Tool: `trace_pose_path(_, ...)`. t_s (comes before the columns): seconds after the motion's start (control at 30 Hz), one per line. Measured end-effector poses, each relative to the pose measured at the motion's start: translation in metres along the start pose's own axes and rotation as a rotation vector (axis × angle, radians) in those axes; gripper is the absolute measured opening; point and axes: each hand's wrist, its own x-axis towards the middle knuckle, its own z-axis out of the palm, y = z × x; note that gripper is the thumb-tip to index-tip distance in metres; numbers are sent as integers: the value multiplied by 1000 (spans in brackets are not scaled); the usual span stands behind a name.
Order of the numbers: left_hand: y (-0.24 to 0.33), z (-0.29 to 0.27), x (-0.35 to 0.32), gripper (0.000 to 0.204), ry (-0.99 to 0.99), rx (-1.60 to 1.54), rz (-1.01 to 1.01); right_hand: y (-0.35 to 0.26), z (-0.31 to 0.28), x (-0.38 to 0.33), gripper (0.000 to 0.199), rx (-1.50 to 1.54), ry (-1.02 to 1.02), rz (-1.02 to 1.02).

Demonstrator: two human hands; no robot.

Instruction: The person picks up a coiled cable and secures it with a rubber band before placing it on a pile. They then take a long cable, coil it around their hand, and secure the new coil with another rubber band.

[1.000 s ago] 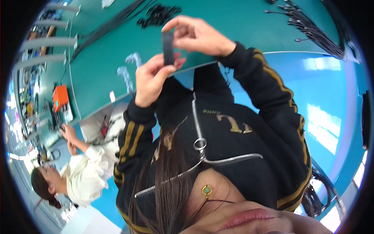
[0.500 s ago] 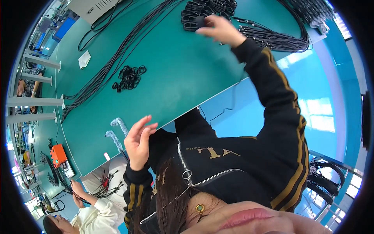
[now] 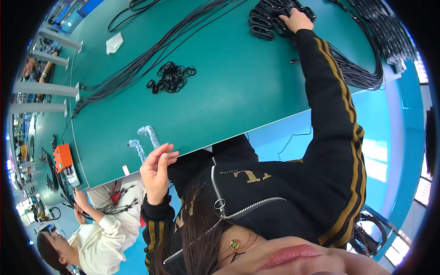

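Note:
My right hand (image 3: 295, 20) is stretched far across the green table (image 3: 238, 91). It rests on a pile of black oblong loop pieces (image 3: 268, 20), fingers among them; whether it grips one is hidden. My left hand (image 3: 157, 168) hovers open and holds nothing at the table's near edge, close to my chest, fingers apart. Beside the left hand lie two white twisted pieces (image 3: 143, 139).
A heap of small black rings (image 3: 170, 78) lies mid-table beside long black cable bundles (image 3: 137, 62). More black cables (image 3: 366, 59) lie past my right arm. A white packet (image 3: 113, 43) and an orange box (image 3: 63, 157) are at the left. A co-worker in white (image 3: 105, 229) handles wires.
A second ago both hands held a black oblong piece before my chest. My right hand has since reached out to the far pile, and my left hand stays back, open.

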Motion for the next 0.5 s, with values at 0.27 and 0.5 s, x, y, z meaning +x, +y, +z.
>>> trace_pose_path(0.27,3,-13,1,24,10,0,-10,-172,-30,-44,14,657,233,-1094)
trace_pose_path(0.5,13,-40,-16,20,-8,77,137,-265,25,-65,19,142,164,-1239)
